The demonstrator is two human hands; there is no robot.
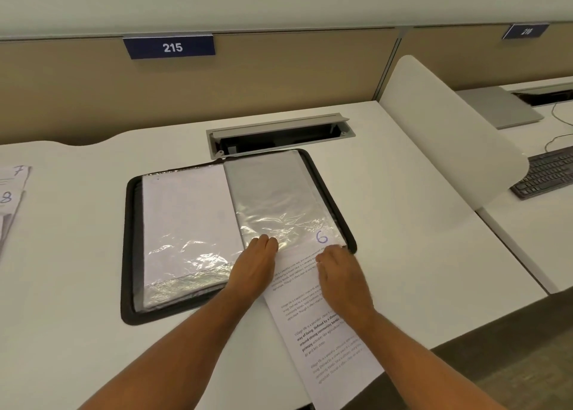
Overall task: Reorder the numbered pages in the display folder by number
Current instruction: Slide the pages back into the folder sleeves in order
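A black display folder lies open on the white desk, clear plastic sleeves on both sides. A printed page marked 6 has its top end inside the right-hand sleeve, and most of it sticks out toward me over the desk edge. My left hand rests with flat fingers on the sleeve's near edge, beside the folder's spine. My right hand has curled fingers on the page just below the number 6. The left sleeve holds a white sheet.
Loose pages marked 7 and 8 lie stacked at the desk's far left edge. An open cable tray is behind the folder. A white divider stands at right, with a keyboard and laptop beyond it.
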